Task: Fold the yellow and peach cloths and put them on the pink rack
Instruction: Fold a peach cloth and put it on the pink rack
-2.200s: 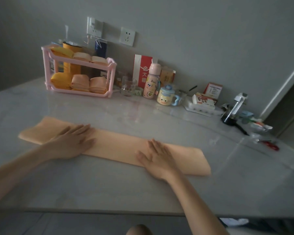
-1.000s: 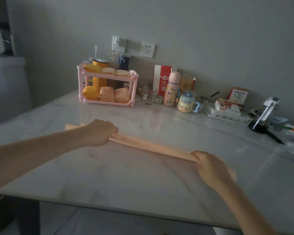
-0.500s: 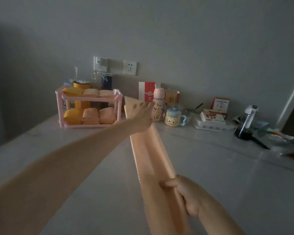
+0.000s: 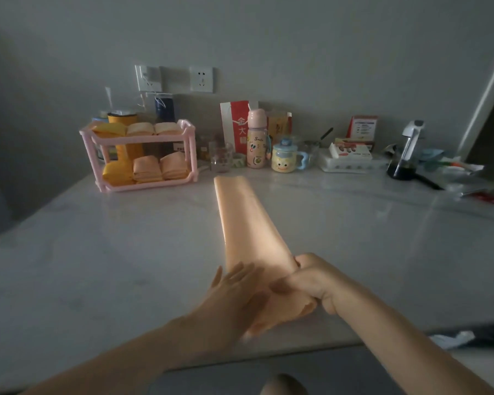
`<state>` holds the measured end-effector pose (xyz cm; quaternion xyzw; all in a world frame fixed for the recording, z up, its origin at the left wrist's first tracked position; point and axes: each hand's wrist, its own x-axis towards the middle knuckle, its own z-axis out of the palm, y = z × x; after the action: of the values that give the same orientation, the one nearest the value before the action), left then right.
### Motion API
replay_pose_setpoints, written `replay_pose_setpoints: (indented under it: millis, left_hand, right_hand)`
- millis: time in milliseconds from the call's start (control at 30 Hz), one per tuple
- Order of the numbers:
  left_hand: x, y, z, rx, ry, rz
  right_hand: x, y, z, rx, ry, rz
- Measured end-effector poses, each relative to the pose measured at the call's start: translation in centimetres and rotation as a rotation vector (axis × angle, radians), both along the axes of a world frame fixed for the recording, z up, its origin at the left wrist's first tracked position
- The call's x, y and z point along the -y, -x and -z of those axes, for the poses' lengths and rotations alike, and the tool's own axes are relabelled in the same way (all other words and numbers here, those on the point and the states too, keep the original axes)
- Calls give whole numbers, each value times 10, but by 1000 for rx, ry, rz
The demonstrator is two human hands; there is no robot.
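1. Peach cloth (image 4: 248, 223) is laid on the tabletop (image 4: 97, 252) as a long narrow strip, stretched from the near edge toward the back wall.
2. Its near end is gripped by the right hand (image 4: 311, 280), whose fingers are curled round the bunched fabric.
3. The left hand (image 4: 237, 292) is laid flat on the strip just beside the right hand, with its fingers held straight.
4. The pink rack (image 4: 193, 155) is seen at the back left, well apart from the strip; folded cloths (image 4: 147, 169), yellow and peach, are held on both tiers.
5. A pink bottle (image 4: 256, 138) is seen to the right of the rack.
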<state>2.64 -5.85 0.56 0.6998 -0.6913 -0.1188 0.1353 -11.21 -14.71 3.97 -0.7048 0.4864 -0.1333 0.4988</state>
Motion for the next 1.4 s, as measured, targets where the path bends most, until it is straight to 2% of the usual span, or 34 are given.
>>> replay_pose_setpoints:
  millis: [67, 133, 200, 267, 333, 433, 600, 700, 800, 867, 933, 1067, 1133, 1233, 1333, 1400]
  left_hand:
    - [-5, 7, 0, 62, 0, 65]
    - [-5, 10, 1, -19, 15, 91]
    - [-16, 12, -4, 25, -36, 143]
    - [-22, 6, -2, 5, -3, 156]
    - [-32, -2, 3, -52, 123, 132]
    - [-38, -15, 19, -22, 461, 78]
    - [-45, -23, 13, -206, 524, 63]
    - [-45, -30, 12, -278, 566, 30]
    - [-42, -35, 13, -67, 654, 44]
    - [-41, -42, 17, 55, 630, 94]
    - [-47, -48, 19, -12, 539, 115]
    - [-55, -49, 19, -147, 480, 158]
    - [-55, -49, 19, -182, 459, 187]
    - [-56, -51, 18, -213, 424, 212]
    - [-56, -50, 16, -103, 431, 290]
    - [-59, -50, 15, 34, 434, 337]
  right_hand:
    - [-8, 0, 5, 58, -58, 54]
    - [-10, 3, 8, 162, -165, 85]
    - [-14, 7, 11, 295, -312, 101]
    - [-15, 10, 12, 347, -370, 92]
    - [-19, 11, 11, 402, -419, 81]
    - [-30, 10, 8, 469, -487, 67]
    - [-50, 10, -2, 623, -636, 30]
    - [-48, 9, -1, 654, -637, 13]
    - [-54, 6, 2, 653, -641, -39]
    - [-60, 13, 2, 627, -599, -92]
    - [-65, 24, 0, 590, -497, -126]
    - [-72, 39, 3, 541, -231, -17]
    - [-73, 39, 11, 391, 109, -88]
    - [-70, 34, 27, 132, 782, -190]
    - [-63, 33, 33, -31, 1261, -263]
    - [-60, 34, 34, -99, 1481, -369]
